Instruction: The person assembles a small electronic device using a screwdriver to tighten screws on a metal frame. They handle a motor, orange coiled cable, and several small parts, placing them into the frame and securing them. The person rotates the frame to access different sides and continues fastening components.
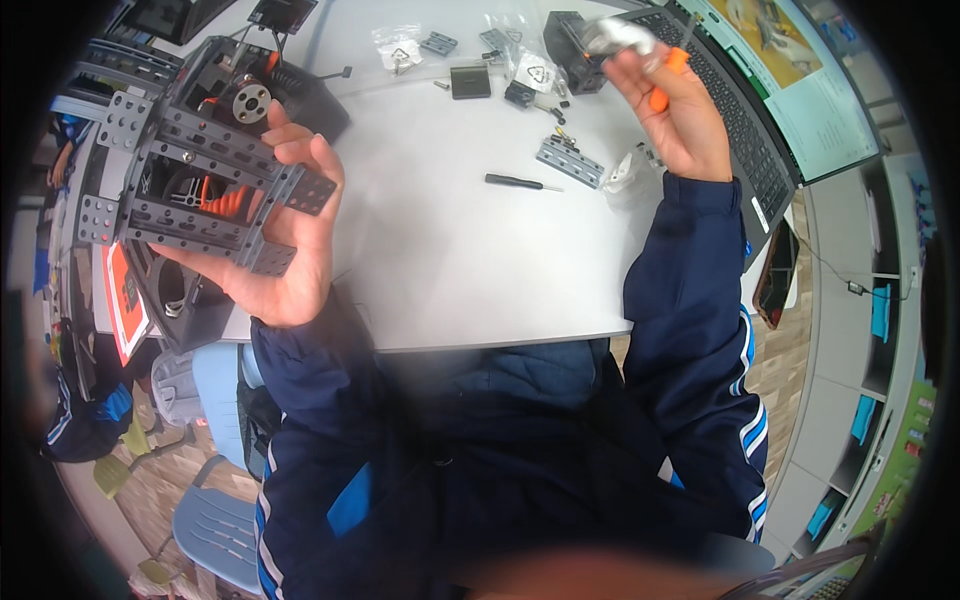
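My left hand (303, 265) is wrapped round the near end of a dark grey metal frame (215, 143), built from slotted bars and perforated plates. Orange coiled parts (225, 202) show inside the frame. At the upper right, my right hand (688, 125) is closed on a screwdriver with an orange handle (660, 98), its shaft pointing up and away. A crumpled clear plastic bag (622, 36), blurred, is also at these fingertips, beside a black box-shaped part (570, 50). What the bag contains cannot be made out.
On the white table (450, 270) lie a black screwdriver (520, 182), a slotted grey plate (570, 162), a black square part (470, 82) and several small bags and fasteners. An open laptop (745, 120) stands at the right. Behind the frame is a black machine with a round hub (251, 103).
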Demonstrator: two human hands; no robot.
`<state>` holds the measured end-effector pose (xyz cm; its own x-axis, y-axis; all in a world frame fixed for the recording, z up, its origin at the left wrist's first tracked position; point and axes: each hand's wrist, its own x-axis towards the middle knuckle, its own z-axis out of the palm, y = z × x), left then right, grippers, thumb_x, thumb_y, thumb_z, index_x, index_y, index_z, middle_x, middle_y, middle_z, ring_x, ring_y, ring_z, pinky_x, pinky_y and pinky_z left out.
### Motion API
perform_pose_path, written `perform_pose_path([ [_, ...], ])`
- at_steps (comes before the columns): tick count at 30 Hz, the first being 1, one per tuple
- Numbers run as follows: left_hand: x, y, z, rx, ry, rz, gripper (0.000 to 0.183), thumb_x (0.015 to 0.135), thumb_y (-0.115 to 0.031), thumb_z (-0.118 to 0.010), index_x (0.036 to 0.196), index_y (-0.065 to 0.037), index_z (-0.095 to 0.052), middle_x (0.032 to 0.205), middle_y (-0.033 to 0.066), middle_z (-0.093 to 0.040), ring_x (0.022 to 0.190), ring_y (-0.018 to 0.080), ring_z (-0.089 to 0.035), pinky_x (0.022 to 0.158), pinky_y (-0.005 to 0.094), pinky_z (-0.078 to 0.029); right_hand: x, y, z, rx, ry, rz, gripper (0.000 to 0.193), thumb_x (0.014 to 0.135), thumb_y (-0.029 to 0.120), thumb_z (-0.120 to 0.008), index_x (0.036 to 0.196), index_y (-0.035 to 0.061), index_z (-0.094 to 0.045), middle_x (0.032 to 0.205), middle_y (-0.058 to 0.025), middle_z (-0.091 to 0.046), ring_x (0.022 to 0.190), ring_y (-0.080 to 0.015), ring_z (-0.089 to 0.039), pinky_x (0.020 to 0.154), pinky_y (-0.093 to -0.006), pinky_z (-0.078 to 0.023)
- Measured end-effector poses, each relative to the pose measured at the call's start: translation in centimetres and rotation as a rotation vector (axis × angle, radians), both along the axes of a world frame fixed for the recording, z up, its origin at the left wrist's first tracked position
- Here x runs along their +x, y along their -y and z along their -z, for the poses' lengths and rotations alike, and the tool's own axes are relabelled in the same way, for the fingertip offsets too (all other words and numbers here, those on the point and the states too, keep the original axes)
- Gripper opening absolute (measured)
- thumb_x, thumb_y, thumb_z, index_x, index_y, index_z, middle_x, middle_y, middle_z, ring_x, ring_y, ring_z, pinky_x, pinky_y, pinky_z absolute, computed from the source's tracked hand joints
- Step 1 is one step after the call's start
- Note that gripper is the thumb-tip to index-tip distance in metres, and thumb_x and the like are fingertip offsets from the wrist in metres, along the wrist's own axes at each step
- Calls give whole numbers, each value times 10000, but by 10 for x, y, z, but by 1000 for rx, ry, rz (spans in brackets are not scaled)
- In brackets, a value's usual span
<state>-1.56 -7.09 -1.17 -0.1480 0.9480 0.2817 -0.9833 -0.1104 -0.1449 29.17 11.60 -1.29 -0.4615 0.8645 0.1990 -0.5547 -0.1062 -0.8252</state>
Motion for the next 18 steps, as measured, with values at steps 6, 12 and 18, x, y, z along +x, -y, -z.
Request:
perform_pose_path([
  [6, 2, 2, 0, -35, -6, -46, 1224, 546, -260, -931, 1446, 103, -186, 1167, 139, -371, 1117, 307, -395, 1126, 509, -244, -26, 24, -9, 217, 832, 39, 181, 885, 40, -630, 1039, -55, -627, 910, -78, -661, 855, -222, -726, 873, -272, -528],
  [12, 3, 1, -2, -44, -13, -58, 1216, 544, -266, -931, 1438, 112, -199, 1166, 144, -378, 1104, 313, -405, 1126, 511, -246, -34, 23, 1, 320, 1067, 120, 171, 851, 126, -704, 968, 2, -694, 848, -49, -666, 650, -137, -660, 696, -235, -492],
  [18, 4, 0, -1, -42, -29, -60, 1230, 546, -285, -934, 1437, 123, -191, 1175, 155, -386, 1103, 316, -410, 1128, 515, -256, -34, 22, 8, 707, 1158, 436, 198, 792, 213, -756, 913, 59, -724, 816, -111, -678, 714, -267, -618, 683, -339, -481],
])
